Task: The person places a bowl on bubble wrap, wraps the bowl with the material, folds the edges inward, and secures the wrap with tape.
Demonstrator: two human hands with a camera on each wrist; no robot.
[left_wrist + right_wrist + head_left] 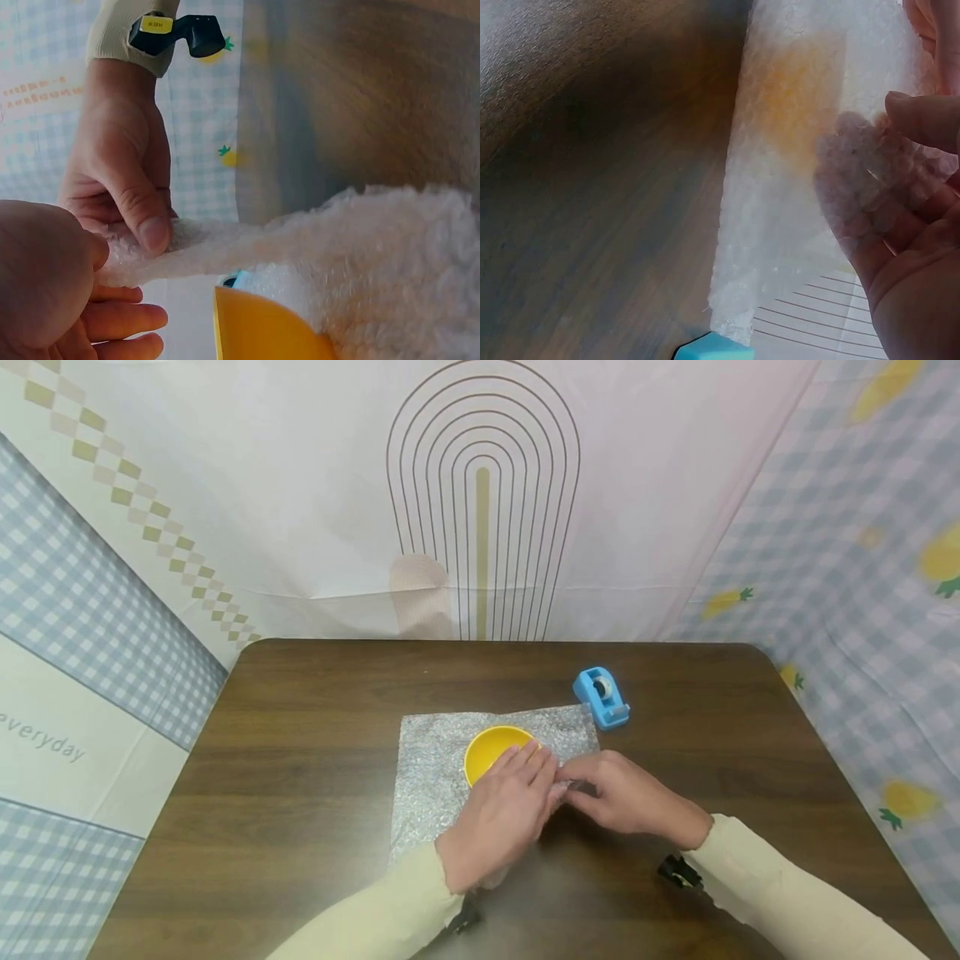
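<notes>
A yellow bowl (489,752) sits on a sheet of bubble wrap (427,777). My left hand (498,814) lies across the bowl's near right side with its fingers extended, partly covering it. Close beside it, my right hand (622,789) pinches an edge of the wrap between thumb and fingers. In the left wrist view, the right thumb (150,229) presses on a raised strip of wrap (225,247) beside the bowl (259,326). From the right wrist, the bowl shows blurred and orange through the raised wrap (739,195).
A blue tape dispenser (602,697) stands at the wrap's far right corner. Everything lies on a dark brown wooden table (315,760). Patterned cloth (300,493) hangs behind it and along both sides.
</notes>
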